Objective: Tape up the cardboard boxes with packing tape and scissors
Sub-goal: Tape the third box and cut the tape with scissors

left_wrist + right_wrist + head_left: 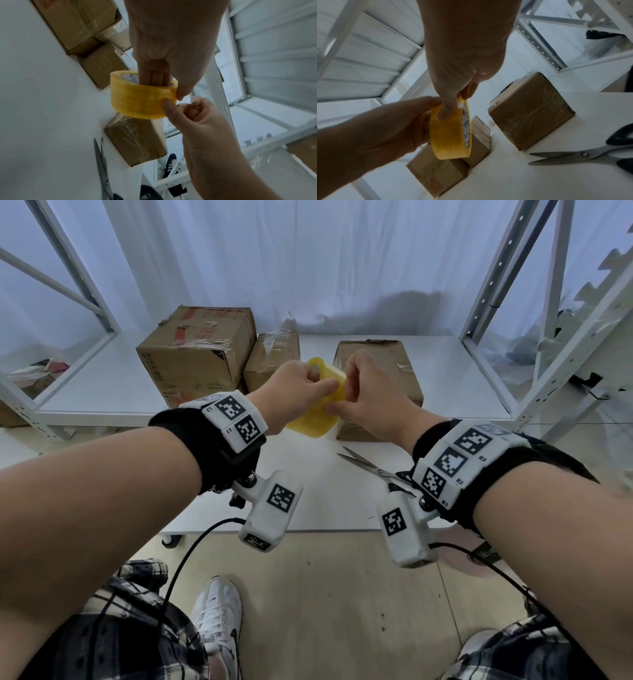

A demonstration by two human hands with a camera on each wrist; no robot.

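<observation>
My left hand grips a yellow roll of packing tape above the white table, fingers through the core and thumb outside. My right hand pinches the roll's outer face with thumb and forefinger; in the right wrist view the thumb tip of the right hand presses on the tape roll. No loose tape end shows. Three cardboard boxes stand on the table: a large one at the left, a small one beside it, and one just behind my hands. Scissors lie with their blades apart near my right wrist.
The white table ends in a front edge just below my wrists. White metal shelving frames stand to the left and right, with a white curtain behind. Cables hang from both wrist cameras.
</observation>
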